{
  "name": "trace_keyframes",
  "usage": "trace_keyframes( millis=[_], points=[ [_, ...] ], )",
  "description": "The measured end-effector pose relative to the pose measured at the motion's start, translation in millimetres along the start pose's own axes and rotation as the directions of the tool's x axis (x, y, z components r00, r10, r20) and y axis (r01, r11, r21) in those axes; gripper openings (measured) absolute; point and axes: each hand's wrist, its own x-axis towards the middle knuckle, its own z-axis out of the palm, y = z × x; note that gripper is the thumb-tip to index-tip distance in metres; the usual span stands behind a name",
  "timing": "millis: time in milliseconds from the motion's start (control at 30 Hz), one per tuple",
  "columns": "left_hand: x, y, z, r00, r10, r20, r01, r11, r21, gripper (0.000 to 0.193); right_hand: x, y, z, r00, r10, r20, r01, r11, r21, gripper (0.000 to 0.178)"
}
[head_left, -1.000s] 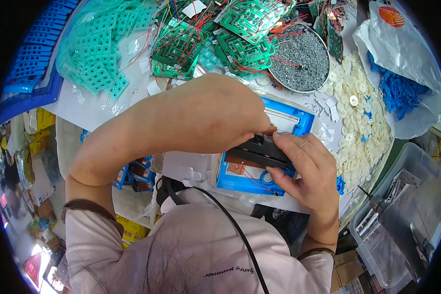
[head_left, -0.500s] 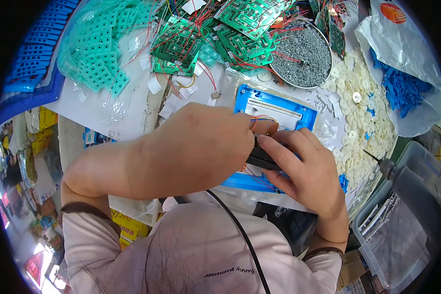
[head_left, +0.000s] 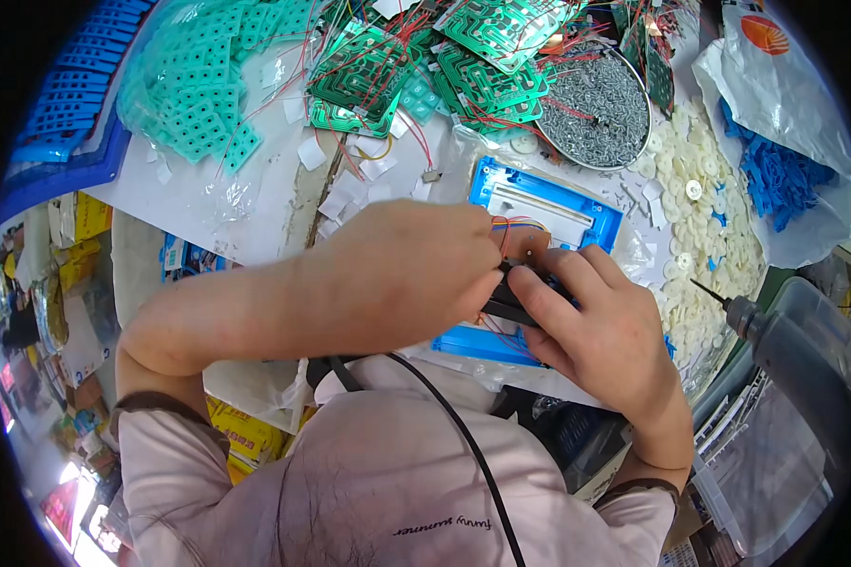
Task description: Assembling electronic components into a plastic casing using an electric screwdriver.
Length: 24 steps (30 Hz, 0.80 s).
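Observation:
In front of me lies a blue plastic casing (head_left: 487, 346) with a white inside and thin red wires. Over its middle my right hand (head_left: 600, 331) holds a black oblong part (head_left: 511, 304), thumb and fingers curled round its right end. My left hand (head_left: 435, 260) is closed in a fist-like grip at the part's left end. Its fingertips are turned away, so whatever they pinch is hidden. A small brown board (head_left: 524, 248) with red, blue and yellow wires shows just beyond the fingers.
Green circuit boards (head_left: 364, 71) with red wires lie at the back, beside a round dish of screws (head_left: 596, 109). Teal pads (head_left: 194, 90) pile up left; cream discs (head_left: 695, 189) spread right. A dark grey tool with a thin tip (head_left: 761, 326) points in from the right.
The scene has shifted slightly to the right in the view. My left hand has turned a little at the black part, while my right hand keeps its hold.

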Motion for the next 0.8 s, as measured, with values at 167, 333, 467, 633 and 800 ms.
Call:
trace_keyframes(
  millis=[167, 333, 467, 633, 800],
  points=[
    [28, -11, -9, 0.981, -0.175, 0.086, 0.186, 0.972, -0.142, 0.016, -1, -1, 1, 1.000, 0.004, 0.009, -0.004, 1.000, 0.004, 0.052],
    [36, -10, -16, 0.987, -0.118, 0.108, 0.127, 0.988, -0.084, 0.015, -3, 1, 4, 1.000, 0.008, 0.016, -0.008, 0.999, 0.031, 0.061],
    [35, -12, -5, 0.991, -0.087, 0.102, 0.096, 0.991, -0.090, 0.015, 0, 0, -2, 1.000, 0.003, 0.022, -0.003, 1.000, 0.010, 0.054],
    [36, -11, -7, 0.992, -0.084, 0.090, 0.093, 0.991, -0.100, 0.017, -3, -2, 0, 0.999, 0.036, -0.036, -0.036, 0.999, -0.008, 0.061],
    [65, -15, -37, 0.908, -0.300, 0.292, 0.354, 0.922, -0.156, 0.019, -19, 10, 18, 0.980, 0.076, -0.186, -0.053, 0.991, 0.123, 0.068]
  ],
)
